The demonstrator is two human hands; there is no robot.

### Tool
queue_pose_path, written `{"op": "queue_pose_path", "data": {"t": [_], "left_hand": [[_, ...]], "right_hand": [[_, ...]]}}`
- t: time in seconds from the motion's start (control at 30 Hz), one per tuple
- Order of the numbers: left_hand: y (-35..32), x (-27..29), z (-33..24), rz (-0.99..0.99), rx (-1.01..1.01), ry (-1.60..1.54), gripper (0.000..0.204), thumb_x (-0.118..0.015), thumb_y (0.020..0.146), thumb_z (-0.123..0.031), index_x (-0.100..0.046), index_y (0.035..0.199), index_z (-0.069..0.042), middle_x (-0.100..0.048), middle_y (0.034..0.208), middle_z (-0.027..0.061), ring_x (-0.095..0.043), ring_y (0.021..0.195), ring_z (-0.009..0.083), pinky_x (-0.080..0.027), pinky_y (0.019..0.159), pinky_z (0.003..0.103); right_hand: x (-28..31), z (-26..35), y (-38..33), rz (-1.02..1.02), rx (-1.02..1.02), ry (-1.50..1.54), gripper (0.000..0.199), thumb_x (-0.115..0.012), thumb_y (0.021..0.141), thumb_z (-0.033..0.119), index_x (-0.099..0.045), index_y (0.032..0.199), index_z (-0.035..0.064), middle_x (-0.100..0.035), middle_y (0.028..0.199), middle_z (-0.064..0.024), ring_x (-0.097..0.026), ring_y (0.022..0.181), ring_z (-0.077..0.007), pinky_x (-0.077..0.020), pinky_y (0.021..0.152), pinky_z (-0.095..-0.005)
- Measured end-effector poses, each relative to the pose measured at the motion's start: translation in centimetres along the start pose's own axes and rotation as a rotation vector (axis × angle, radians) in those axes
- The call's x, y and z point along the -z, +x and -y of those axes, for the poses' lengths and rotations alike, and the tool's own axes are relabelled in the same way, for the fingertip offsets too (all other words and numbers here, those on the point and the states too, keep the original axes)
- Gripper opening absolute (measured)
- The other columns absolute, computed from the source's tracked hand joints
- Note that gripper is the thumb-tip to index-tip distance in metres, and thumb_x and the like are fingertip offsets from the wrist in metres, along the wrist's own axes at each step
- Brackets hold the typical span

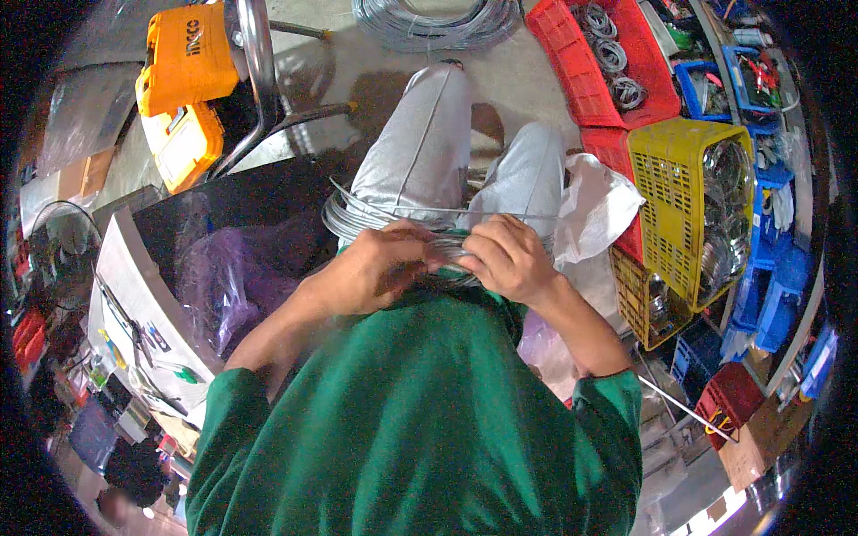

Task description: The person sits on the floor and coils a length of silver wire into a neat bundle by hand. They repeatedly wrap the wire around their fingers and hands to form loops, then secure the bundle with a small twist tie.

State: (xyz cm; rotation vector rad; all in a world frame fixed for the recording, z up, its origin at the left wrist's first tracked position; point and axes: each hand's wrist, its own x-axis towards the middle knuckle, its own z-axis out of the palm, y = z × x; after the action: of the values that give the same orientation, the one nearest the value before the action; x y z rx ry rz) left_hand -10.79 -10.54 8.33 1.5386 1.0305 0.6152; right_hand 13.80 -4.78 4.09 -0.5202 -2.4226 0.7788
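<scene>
A coil of grey metal wire (pixel 338 217) lies across my lap, over the light grey trousers. My left hand (pixel 386 259) is closed on the near side of the coil, its fingertips partly hidden. Close beside it, my right hand (pixel 508 256) grips the same bundle with curled fingers. One loose strand of wire (pixel 509 214) runs rightward above my right hand. Between the hands the bundled turns show only in part.
A larger wire coil (pixel 438 25) lies on the floor ahead. Right of me stand a red crate (pixel 572 89) with small wire coils and a yellow crate (pixel 661 170). Orange cases (pixel 189 62) sit at the left by a metal tube frame (pixel 259 71). A white table (pixel 134 268) is nearby.
</scene>
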Motion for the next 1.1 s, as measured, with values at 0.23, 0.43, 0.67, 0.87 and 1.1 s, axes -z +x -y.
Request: {"op": "queue_pose_path", "data": {"t": [0.23,0.43,0.67,0.87,1.1], "left_hand": [[-0.1,-0.7,0.0,-0.111,0.163,-0.078,0.012,-0.062,0.093,-0.009,-0.066,0.101,-0.001,-0.071,0.090,0.0133,-0.069,0.080,0.0205,-0.053,0.073,0.033],[-0.5,-1.5,0.5,-0.189,0.197,-0.069,0.012,-0.059,0.095,-0.009,-0.066,0.101,-0.001,-0.068,0.079,0.0101,-0.062,0.065,0.0142,-0.051,0.063,0.031],[-0.2,-1.2,0.9,-0.164,0.074,-0.064,0.013,-0.062,0.089,-0.004,-0.065,0.101,0.000,-0.071,0.087,0.0141,-0.070,0.078,0.0235,-0.053,0.070,0.035],[-0.2,-0.4,0.0,-0.042,0.029,0.046,0.012,-0.061,0.089,-0.004,-0.065,0.100,-0.001,-0.069,0.089,0.0165,-0.070,0.082,0.0298,-0.053,0.074,0.037],[-0.3,-0.7,0.8,-0.028,0.049,-0.097,0.012,-0.058,0.093,-0.006,-0.065,0.101,-0.001,-0.069,0.087,0.0145,-0.069,0.079,0.0282,-0.052,0.073,0.037]], "right_hand": [[-0.1,0.2,-0.1,-0.046,0.033,-0.008,0.025,-0.073,0.084,0.022,-0.058,0.090,0.0023,-0.056,0.085,-0.0104,-0.059,0.073,-0.0272,-0.0509,0.067,-0.0398],[-0.6,0.4,-0.4,-0.083,0.029,-0.142,0.026,-0.073,0.085,0.026,-0.060,0.086,0.0041,-0.056,0.085,-0.0084,-0.059,0.071,-0.0249,-0.0481,0.065,-0.0380],[-0.9,0.8,-1.4,-0.130,0.069,-0.214,0.026,-0.072,0.088,0.028,-0.060,0.084,0.0046,-0.056,0.087,-0.0077,-0.059,0.069,-0.0227,-0.0449,0.061,-0.0376],[-1.1,0.5,-2.1,-0.162,0.137,-0.210,0.028,-0.069,0.090,0.029,-0.057,0.089,0.0040,-0.055,0.088,-0.0089,-0.059,0.068,-0.0236,-0.0440,0.058,-0.0377],[-1.4,0.4,-2.7,-0.168,0.147,-0.101,0.029,-0.069,0.090,0.028,-0.053,0.091,0.0036,-0.052,0.089,-0.0092,-0.058,0.068,-0.0247,-0.0469,0.059,-0.0387]]}}
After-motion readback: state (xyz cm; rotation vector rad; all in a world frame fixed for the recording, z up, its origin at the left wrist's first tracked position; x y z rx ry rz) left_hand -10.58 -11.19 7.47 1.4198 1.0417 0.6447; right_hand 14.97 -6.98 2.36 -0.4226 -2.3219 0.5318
